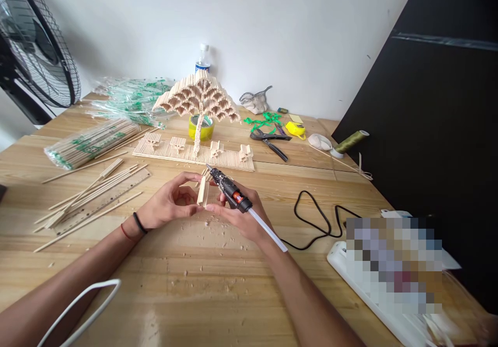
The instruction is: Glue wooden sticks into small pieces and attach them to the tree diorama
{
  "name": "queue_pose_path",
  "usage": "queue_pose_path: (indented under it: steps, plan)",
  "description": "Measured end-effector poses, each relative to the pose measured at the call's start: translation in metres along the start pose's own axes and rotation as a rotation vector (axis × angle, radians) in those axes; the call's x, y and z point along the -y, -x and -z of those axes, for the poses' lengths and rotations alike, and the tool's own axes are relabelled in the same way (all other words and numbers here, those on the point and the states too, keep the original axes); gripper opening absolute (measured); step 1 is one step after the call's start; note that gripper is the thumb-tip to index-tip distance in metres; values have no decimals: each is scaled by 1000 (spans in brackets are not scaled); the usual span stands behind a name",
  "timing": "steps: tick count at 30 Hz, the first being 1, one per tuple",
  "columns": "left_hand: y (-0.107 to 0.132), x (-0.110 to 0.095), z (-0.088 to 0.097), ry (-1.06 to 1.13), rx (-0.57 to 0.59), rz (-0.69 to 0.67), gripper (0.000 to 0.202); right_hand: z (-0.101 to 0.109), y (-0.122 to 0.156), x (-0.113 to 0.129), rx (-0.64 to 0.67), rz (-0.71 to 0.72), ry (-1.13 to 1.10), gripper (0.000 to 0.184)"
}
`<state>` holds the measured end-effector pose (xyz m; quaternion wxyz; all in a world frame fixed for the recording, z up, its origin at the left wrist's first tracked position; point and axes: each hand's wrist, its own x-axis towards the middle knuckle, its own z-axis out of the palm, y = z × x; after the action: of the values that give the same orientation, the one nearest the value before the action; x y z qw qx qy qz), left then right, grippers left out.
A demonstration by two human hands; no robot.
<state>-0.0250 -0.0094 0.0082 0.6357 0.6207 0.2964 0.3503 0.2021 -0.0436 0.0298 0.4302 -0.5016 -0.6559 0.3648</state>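
Thumb and fingers of my left hand (171, 202) pinch a small block of short wooden sticks (203, 191) above the table. My right hand (249, 214) carries a black hot glue gun (227, 187), its nozzle tilted up to the left and a clear glue stick coming out of the back. The gun's handle is hidden by the hand. My right thumb reaches to the lower end of the block. Behind my hands stands a stick model (200, 100) with a wide stepped, umbrella-like top on a post. Its flat stick base (155, 152) bears several small stick pieces.
Loose sticks and a ruler (105, 202) lie left, near bagged sticks (93, 142). Yellow tape (208, 129), pliers (272, 142) and a bottle (203, 59) are at the back. A black cable (311, 243) and white power strip (361, 290) lie right; a fan (39, 41) stands left.
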Motion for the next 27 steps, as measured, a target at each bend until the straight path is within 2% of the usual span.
queue_pose_path:
  steps: [6, 10, 14, 19, 24, 27]
  plan:
    - [0, -4, -2, -10, -35, 20, 59, 5, -2, -2, -2, 4, 28, 32]
    - [1, -7, -2, -22, -70, 33, 56, 19, -5, -5, -41, 79, 266, 22]
    - [3, -10, -2, -79, -102, 30, 54, 29, -9, -11, 52, 144, 486, 23]
    - [4, -12, -2, -183, -116, 3, 51, 29, -12, -17, 130, 52, 606, 25]
    - [3, -10, -3, -268, -139, -40, 48, 29, -13, -18, 153, -18, 620, 22]
    - [2, -7, -5, -269, -142, -54, 49, 34, -12, -19, 166, -37, 593, 27]
